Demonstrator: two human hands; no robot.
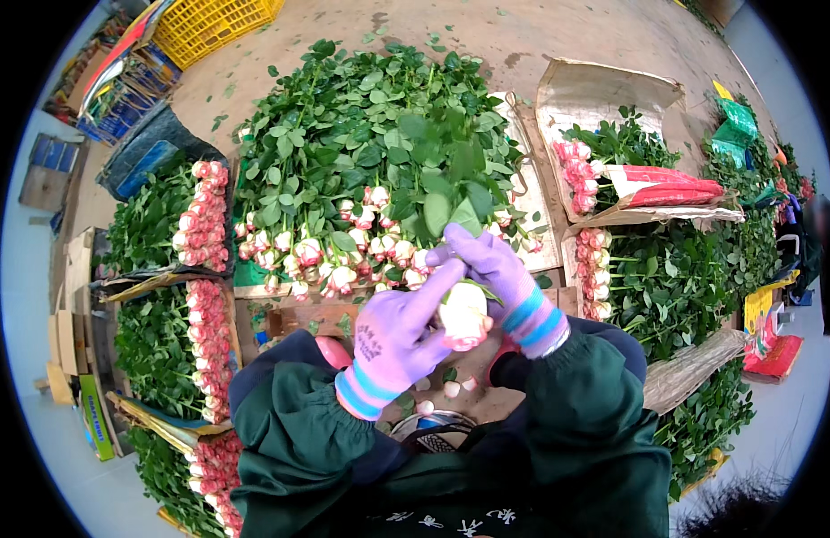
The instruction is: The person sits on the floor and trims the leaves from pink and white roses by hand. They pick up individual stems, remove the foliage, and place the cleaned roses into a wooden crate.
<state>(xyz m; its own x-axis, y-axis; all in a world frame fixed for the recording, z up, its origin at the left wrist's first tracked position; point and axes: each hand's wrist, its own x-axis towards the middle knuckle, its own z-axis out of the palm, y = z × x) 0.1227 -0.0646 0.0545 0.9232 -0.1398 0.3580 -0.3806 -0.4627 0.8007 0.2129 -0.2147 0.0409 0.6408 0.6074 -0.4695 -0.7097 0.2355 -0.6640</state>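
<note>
My left hand (398, 333), in a lilac glove with blue cuff stripes, holds a white rose with pink petal edges (464, 316) just below my chest. The bloom faces me, and its leafy stem points away. My right hand (499, 272), gloved alike, closes on the stem just beyond the bloom; the fingers partly hide it. Green rose leaves (448, 214) spread beyond my fingertips. Before me lies a large heap of cut roses (368, 128), leaves to the far side and pink-edged blooms (341, 277) towards me.
Bundled roses with pink blooms (206, 343) line the left side, parted by wrapping sheets (153, 417). More bundles (670, 289) fill the right, beside an open paper wrapper (610, 94). A yellow plastic crate (213, 30) stands far left. Loose petals (452, 389) lie between my feet.
</note>
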